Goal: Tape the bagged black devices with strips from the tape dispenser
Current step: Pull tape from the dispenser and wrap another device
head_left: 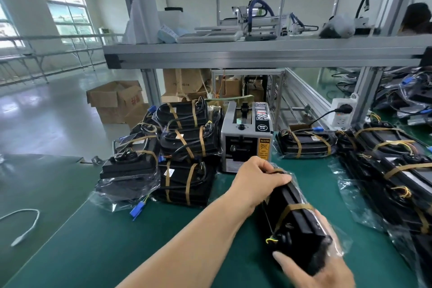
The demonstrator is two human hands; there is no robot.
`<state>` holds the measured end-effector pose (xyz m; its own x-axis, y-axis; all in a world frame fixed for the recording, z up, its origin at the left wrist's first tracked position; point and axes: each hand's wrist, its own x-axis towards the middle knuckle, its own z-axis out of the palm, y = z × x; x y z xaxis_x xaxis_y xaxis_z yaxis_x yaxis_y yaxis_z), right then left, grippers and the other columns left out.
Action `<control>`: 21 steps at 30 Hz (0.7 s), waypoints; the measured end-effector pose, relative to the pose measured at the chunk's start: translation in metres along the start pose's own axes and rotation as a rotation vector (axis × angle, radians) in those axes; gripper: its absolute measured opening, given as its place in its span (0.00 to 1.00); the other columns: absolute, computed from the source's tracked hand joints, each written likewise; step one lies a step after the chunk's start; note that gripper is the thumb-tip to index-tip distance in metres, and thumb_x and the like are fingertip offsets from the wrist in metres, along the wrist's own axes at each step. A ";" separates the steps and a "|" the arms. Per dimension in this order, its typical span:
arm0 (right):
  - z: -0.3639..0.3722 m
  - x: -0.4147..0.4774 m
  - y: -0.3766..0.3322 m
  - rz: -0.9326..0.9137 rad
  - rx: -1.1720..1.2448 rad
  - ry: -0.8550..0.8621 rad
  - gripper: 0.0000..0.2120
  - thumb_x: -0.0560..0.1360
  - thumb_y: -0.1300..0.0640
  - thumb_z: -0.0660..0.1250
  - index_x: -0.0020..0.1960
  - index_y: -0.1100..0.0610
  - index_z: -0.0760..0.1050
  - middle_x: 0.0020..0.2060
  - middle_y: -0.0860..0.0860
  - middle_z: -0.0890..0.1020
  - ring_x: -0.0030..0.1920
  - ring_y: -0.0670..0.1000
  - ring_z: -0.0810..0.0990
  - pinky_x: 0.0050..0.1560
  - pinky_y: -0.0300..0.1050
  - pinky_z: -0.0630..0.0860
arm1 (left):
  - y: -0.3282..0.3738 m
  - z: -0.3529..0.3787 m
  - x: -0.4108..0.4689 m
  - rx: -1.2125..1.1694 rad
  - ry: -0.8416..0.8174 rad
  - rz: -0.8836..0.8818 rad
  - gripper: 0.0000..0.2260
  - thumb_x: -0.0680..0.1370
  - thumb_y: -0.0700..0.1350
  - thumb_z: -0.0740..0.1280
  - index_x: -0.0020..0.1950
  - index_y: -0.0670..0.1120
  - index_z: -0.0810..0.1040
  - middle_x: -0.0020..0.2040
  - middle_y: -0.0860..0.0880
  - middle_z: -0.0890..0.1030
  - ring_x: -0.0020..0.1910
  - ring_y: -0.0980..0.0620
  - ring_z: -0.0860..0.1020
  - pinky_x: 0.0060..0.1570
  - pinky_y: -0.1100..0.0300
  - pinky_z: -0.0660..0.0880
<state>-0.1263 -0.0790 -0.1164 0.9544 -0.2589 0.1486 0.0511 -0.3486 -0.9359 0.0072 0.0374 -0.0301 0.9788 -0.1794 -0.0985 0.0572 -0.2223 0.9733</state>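
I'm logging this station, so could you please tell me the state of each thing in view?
Held device: bagged, one strip on.
Left hand: grips its far end.
Right hand: holds its near end.
Dispenser: upright, behind the hands.
Stacked devices: bagged, taped.
Box: flaps open.
Plug: in socket.

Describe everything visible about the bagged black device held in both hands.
The long black box-shaped device in a clear crinkled plastic bag points lengthwise away from the camera, over the green bench mat and just in front of the grey tape dispenser. One tan tape strip wraps its middle, and thin yellow wires show near its close end. The left hand grips the far end and the right hand grips the near end.
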 end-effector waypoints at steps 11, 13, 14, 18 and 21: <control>-0.006 0.067 -0.092 0.048 0.941 -0.452 0.25 0.71 0.60 0.70 0.68 0.58 0.75 0.60 0.58 0.83 0.57 0.59 0.83 0.54 0.55 0.81 | 0.036 -0.136 -0.031 0.301 0.257 0.271 0.13 0.76 0.62 0.66 0.55 0.56 0.79 0.47 0.60 0.81 0.48 0.62 0.78 0.49 0.63 0.77; 0.009 0.089 -0.121 0.012 0.983 -0.659 0.19 0.73 0.53 0.73 0.63 0.56 0.81 0.57 0.56 0.85 0.55 0.53 0.85 0.52 0.46 0.82 | 0.044 -0.166 -0.027 0.142 0.149 0.162 0.14 0.78 0.62 0.63 0.49 0.53 0.80 0.43 0.55 0.83 0.47 0.54 0.80 0.50 0.57 0.77; 0.019 0.101 -0.135 0.011 0.983 -0.723 0.15 0.72 0.51 0.74 0.57 0.54 0.85 0.50 0.53 0.87 0.47 0.49 0.87 0.46 0.41 0.83 | 0.046 -0.181 -0.026 0.051 0.120 0.124 0.15 0.79 0.60 0.63 0.46 0.50 0.80 0.40 0.53 0.82 0.44 0.51 0.80 0.48 0.56 0.76; 0.068 0.143 -0.176 0.126 0.782 -0.682 0.11 0.74 0.49 0.67 0.50 0.53 0.85 0.49 0.55 0.87 0.49 0.53 0.87 0.44 0.47 0.83 | 0.052 -0.231 -0.015 -0.085 0.343 0.111 0.17 0.80 0.57 0.64 0.41 0.45 0.81 0.35 0.47 0.81 0.36 0.48 0.79 0.40 0.55 0.75; 0.095 0.158 -0.189 0.186 0.705 -0.598 0.17 0.73 0.45 0.67 0.55 0.56 0.79 0.48 0.56 0.87 0.47 0.54 0.87 0.40 0.46 0.83 | 0.044 -0.246 -0.007 0.008 0.463 0.079 0.21 0.79 0.59 0.64 0.41 0.42 0.82 0.36 0.44 0.82 0.37 0.45 0.78 0.41 0.53 0.74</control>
<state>0.0431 0.0309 0.0537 0.9477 0.3179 -0.0281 -0.1377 0.3277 -0.9347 0.0511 0.2650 0.0640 0.9649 0.2498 0.0806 -0.0211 -0.2325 0.9724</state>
